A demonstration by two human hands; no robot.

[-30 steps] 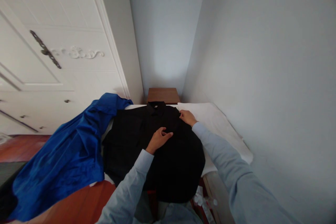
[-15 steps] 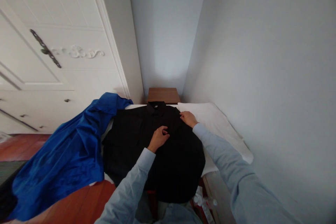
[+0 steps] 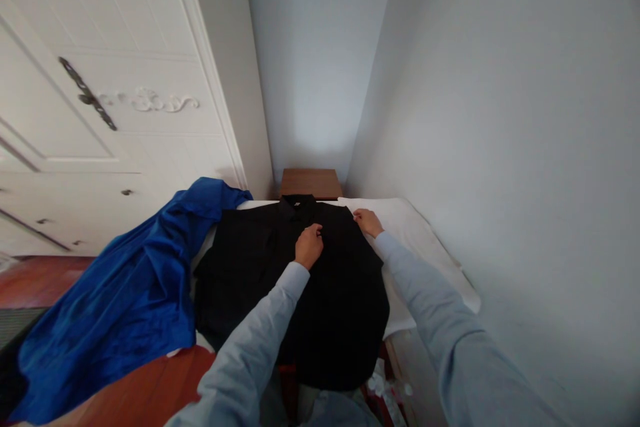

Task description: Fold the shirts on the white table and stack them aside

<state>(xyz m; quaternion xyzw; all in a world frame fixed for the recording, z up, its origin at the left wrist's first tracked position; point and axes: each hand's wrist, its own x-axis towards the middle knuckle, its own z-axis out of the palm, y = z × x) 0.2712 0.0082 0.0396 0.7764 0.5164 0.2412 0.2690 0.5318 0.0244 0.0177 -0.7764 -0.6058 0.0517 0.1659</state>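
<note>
A black collared shirt (image 3: 340,307) lies spread out on a white-covered surface, its collar at the far end. My left hand (image 3: 309,247) is over the upper front of the shirt, fingers curled in a pinch on the cloth. At the shirt's right shoulder edge, my right hand (image 3: 369,223) has thumb and fingers closed on the fabric. How much cloth each hand holds is hidden by the fingers. The hem hangs toward me over the near edge.
A blue garment (image 3: 130,300) drapes off the left side of the surface. White cloth (image 3: 430,260) covers the right side beside the grey wall. A brown wooden stool or box (image 3: 311,183) stands behind, and a white wardrobe (image 3: 165,67) is on the left.
My right hand has moved a little to the right along the shirt's shoulder edge. My left hand has shifted slightly up and away from me, its fingers now more closed.
</note>
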